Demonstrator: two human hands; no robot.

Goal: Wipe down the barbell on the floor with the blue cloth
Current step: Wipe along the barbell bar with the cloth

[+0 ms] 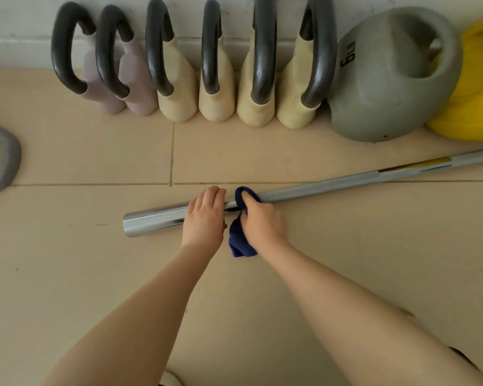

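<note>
From the head view, the barbell (304, 190) lies slantwise on the floor (67, 274). The left hand (205, 218) rests over the barbell near its blunt end, fingers curled on top. Just beside it, the right hand's (262, 221) grip pinches the blue cloth (239, 240) wrapped round the barbell. Kettlebells (215, 79) stand beyond the barbell.

barbell (318, 188): polished metal, mirror-glossy, smooth, with a yellow band on the sleeve. blue cloth (239, 240): soft woven fabric, matt, creased. floor (81, 260): beige tile, smooth, dull sheen, thin grout lines. grey kettlebell (379, 101): matt, faintly grainy coating. row of kettlebells (215, 87): dark semi-gloss handles, cream and mauve matt bodies, scuffed.
</note>
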